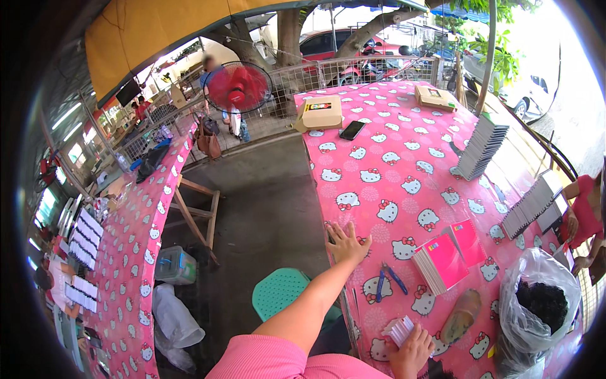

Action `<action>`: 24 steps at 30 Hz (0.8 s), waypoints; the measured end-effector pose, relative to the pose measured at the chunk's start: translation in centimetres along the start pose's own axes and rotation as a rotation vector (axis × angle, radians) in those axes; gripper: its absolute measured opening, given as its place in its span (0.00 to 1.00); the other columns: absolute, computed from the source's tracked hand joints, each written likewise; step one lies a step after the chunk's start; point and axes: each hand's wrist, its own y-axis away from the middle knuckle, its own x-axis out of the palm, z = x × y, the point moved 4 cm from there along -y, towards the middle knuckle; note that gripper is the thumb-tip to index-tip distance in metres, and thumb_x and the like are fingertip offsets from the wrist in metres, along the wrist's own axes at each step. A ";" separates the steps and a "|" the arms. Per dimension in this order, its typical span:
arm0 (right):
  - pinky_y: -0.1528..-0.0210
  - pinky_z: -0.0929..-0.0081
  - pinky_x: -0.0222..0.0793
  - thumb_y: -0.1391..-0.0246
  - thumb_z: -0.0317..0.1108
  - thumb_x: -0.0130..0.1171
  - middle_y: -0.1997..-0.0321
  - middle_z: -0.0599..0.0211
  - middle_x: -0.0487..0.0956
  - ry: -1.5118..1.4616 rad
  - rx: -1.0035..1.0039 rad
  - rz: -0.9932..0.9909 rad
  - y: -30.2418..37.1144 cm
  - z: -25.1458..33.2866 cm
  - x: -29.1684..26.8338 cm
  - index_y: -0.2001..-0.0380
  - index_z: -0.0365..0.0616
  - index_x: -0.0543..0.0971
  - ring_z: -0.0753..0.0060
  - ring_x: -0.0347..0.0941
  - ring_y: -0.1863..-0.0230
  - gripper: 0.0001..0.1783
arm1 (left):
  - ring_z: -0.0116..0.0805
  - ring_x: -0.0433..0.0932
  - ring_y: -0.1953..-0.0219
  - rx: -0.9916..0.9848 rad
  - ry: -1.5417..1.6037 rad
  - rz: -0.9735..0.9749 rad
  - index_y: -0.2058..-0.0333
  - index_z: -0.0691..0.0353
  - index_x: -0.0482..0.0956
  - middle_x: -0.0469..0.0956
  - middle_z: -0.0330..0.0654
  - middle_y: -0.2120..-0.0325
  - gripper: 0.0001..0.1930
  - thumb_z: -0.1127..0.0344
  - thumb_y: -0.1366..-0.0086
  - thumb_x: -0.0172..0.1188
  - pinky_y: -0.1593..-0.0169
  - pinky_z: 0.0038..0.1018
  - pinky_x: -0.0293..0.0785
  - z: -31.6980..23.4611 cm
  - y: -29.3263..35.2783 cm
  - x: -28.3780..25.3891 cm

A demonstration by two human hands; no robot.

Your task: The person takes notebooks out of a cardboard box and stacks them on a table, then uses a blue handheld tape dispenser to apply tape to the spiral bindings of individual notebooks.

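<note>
The left hand lies flat on the near edge of the table, fingers spread and palm down, holding nothing; its forearm stretches up from a pink sleeve at the lower edge. The right hand is curled around a small stack of white cards, gripping it from below at the table's near corner.

Just beyond the cards lie blue-handled pliers — between the two hands — and to their right a pile of pink booklets, one spread open beside it. A brownish oblong object lies near the right hand; what it is cannot be told. Further right stands a clear plastic bag with something dark inside.

Farther up the pink patterned table are rows of grey-edged booklets, a black phone and two cardboard boxes. Below the left arm stands a green plastic stool — on the concrete floor. A red fan stands at the far fence, and a second pink table runs along the left.
</note>
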 end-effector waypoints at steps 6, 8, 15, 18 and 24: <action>0.50 0.59 0.56 0.75 0.41 0.73 0.59 0.59 0.69 0.018 0.006 -0.022 0.3 0.0 0.6 0.50 0.38 0.66 0.55 0.67 0.54 0.45 | 0.59 0.36 0.31 0.008 0.016 0.000 0.34 0.52 0.53 0.42 0.62 0.34 0.44 0.30 0.42 0.42 0.40 0.61 0.49 0.1 -0.2 0.0; 0.50 0.59 0.56 0.76 0.40 0.73 0.59 0.58 0.70 0.018 0.010 -0.020 0.3 0.1 0.3 0.50 0.38 0.66 0.54 0.67 0.54 0.45 | 0.59 0.36 0.31 0.005 0.013 0.006 0.34 0.52 0.53 0.41 0.62 0.34 0.43 0.30 0.42 0.42 0.40 0.62 0.49 0.2 -0.1 0.0; 0.49 0.59 0.56 0.77 0.41 0.71 0.58 0.57 0.71 0.002 0.009 -0.056 0.4 0.0 0.6 0.49 0.37 0.66 0.54 0.67 0.54 0.46 | 0.58 0.35 0.31 -0.002 0.011 0.045 0.34 0.51 0.52 0.41 0.61 0.33 0.44 0.30 0.42 0.42 0.40 0.62 0.48 0.1 0.0 -0.5; 0.49 0.59 0.56 0.77 0.42 0.73 0.58 0.58 0.71 -0.012 0.032 -0.032 0.2 0.1 0.5 0.49 0.38 0.67 0.54 0.67 0.53 0.46 | 0.58 0.34 0.30 -0.005 -0.001 0.036 0.34 0.50 0.51 0.41 0.61 0.33 0.44 0.30 0.42 0.43 0.40 0.62 0.48 0.1 -0.2 -0.3; 0.50 0.59 0.56 0.78 0.42 0.73 0.59 0.59 0.71 -0.009 0.028 -0.061 0.2 -0.2 0.7 0.50 0.39 0.67 0.55 0.67 0.55 0.46 | 0.58 0.34 0.31 -0.011 -0.021 0.034 0.34 0.50 0.53 0.41 0.60 0.33 0.43 0.30 0.42 0.42 0.40 0.61 0.49 0.0 -0.2 -0.4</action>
